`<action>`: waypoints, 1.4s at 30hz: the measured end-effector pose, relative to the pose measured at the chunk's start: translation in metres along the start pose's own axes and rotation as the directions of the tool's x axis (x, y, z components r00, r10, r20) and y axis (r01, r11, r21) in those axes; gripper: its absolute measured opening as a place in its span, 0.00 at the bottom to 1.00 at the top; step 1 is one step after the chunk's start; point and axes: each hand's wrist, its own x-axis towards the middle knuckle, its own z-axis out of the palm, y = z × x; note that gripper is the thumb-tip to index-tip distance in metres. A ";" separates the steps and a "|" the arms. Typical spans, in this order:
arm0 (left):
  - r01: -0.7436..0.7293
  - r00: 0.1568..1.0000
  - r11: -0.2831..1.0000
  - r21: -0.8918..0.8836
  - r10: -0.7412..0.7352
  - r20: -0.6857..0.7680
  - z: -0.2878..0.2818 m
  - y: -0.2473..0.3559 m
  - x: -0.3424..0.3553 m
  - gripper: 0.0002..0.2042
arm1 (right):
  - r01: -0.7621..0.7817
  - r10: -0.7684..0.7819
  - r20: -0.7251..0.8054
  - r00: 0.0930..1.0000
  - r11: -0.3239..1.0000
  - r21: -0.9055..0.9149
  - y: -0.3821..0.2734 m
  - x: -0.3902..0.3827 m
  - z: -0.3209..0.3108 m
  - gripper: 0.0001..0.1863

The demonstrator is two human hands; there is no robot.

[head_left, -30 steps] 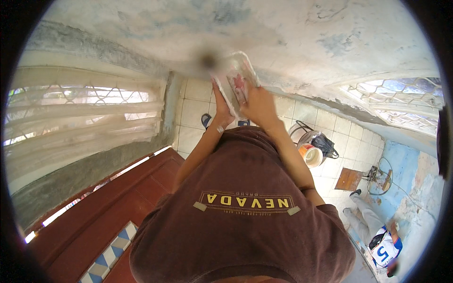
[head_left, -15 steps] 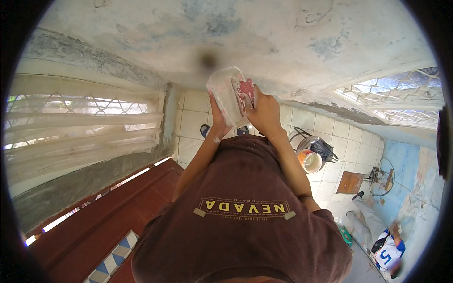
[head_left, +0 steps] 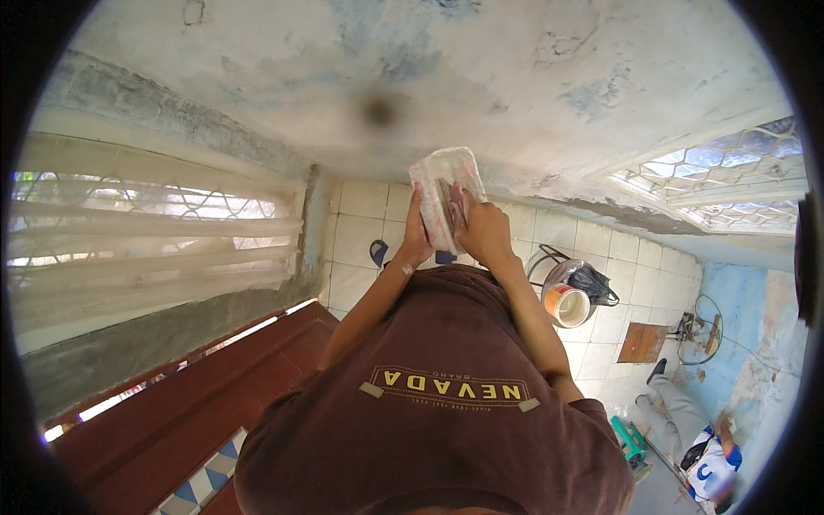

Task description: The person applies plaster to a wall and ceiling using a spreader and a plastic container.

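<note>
My left hand (head_left: 415,237) is wrapped round the side of a white rectangular plastic tub (head_left: 433,167), smeared with pale and pink material. My right hand (head_left: 487,233) grips a flat, pink-stained scraper (head_left: 456,199) inside the tub, at its right half. The tub is held out in front of my brown shirt, over the tiled floor and just short of the patchy white wall (head_left: 515,69). How much is in the tub is hard to make out.
A round white-and-orange bucket (head_left: 567,305) and a black bag (head_left: 590,285) are by a black metal frame at right. A co-worker (head_left: 687,429) is by the peeling blue wall, near green items (head_left: 627,438). A curtained window (head_left: 146,223) and brown door (head_left: 189,369) are at left.
My hands and the tub have come down in the picture, away from the wall. The scraper has shifted within the tub, and the tub's angle has changed.
</note>
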 end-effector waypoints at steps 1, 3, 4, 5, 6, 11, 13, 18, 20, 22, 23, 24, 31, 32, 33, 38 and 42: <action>0.034 0.998 0.997 0.064 -0.030 -0.062 -0.002 -0.002 0.001 0.33 | 0.024 -0.024 0.058 0.998 1.000 0.016 -0.004 -0.003 -0.006 0.16; 0.042 0.999 0.999 0.002 -0.042 -0.008 -0.005 -0.005 0.000 0.32 | 0.045 -0.048 0.119 0.992 0.999 0.031 -0.011 -0.006 -0.018 0.16; 0.058 0.997 0.997 -0.055 -0.056 0.051 -0.005 -0.006 0.000 0.32 | -0.002 -0.001 0.052 0.999 0.998 0.058 -0.012 -0.007 -0.023 0.15; 0.059 0.997 0.997 -0.059 -0.056 0.048 -0.005 -0.007 0.001 0.32 | -0.047 0.048 -0.014 0.999 0.995 0.088 -0.012 -0.008 -0.025 0.14; 0.058 0.995 0.998 -0.020 -0.056 0.081 -0.001 -0.008 0.000 0.33 | -0.059 0.060 -0.016 0.998 0.994 0.089 -0.006 -0.010 -0.020 0.14; 0.133 0.990 0.991 0.026 -0.132 -0.051 0.006 -0.012 -0.001 0.37 | 0.009 -0.011 0.112 0.994 1.000 0.013 0.003 -0.014 -0.004 0.16; 0.073 0.996 0.997 0.025 -0.074 0.054 0.008 -0.010 -0.004 0.40 | -0.019 0.014 0.057 0.998 0.995 0.102 -0.005 -0.017 -0.017 0.16; 0.104 0.994 0.992 0.068 -0.106 0.030 -0.003 -0.006 -0.006 0.41 | 0.046 -0.047 0.003 0.999 0.993 0.104 -0.004 -0.019 -0.003 0.15; 0.129 0.990 0.989 0.069 -0.125 -0.059 -0.004 -0.007 -0.008 0.41 | 0.044 -0.049 0.040 0.998 0.992 0.121 -0.003 -0.017 -0.002 0.16; 0.045 0.998 0.999 0.019 -0.045 0.034 0.004 -0.003 -0.014 0.42 | 0.034 -0.034 -0.007 0.999 0.989 0.142 -0.003 -0.015 -0.010 0.16; 0.041 0.999 0.999 0.020 -0.042 0.033 0.006 -0.001 -0.014 0.42 | 0.021 -0.012 -0.053 0.999 0.986 0.163 -0.003 -0.014 -0.012 0.15; 0.041 0.998 0.999 -0.013 -0.041 0.051 0.006 0.001 -0.016 0.42 | 0.019 -0.011 -0.051 0.999 0.986 0.164 -0.004 -0.015 -0.011 0.15; 0.069 0.997 0.997 0.032 -0.070 0.030 -0.003 0.004 -0.015 0.41 | 0.039 -0.038 -0.004 0.999 0.994 0.098 0.004 -0.016 0.002 0.15; 0.066 0.997 0.997 0.031 -0.067 0.031 -0.002 0.005 -0.014 0.41 | 0.099 -0.092 -0.057 0.994 0.987 0.126 0.003 -0.016 -0.001 0.16; 0.019 0.999 0.999 0.046 -0.020 0.035 -0.001 0.005 -0.012 0.41 | 0.094 -0.087 -0.060 0.994 0.987 0.127 -0.002 -0.015 -0.006 0.16; -0.022 1.000 0.995 0.096 0.021 0.016 -0.005 0.003 -0.010 0.39 | 0.027 -0.027 -0.008 1.000 1.000 -0.011 -0.003 -0.017 0.011 0.17; -0.047 0.997 0.989 0.141 0.054 -0.046 0.006 0.010 -0.014 0.38 | 0.052 -0.047 -0.040 0.998 0.989 0.136 -0.024 -0.023 -0.009 0.14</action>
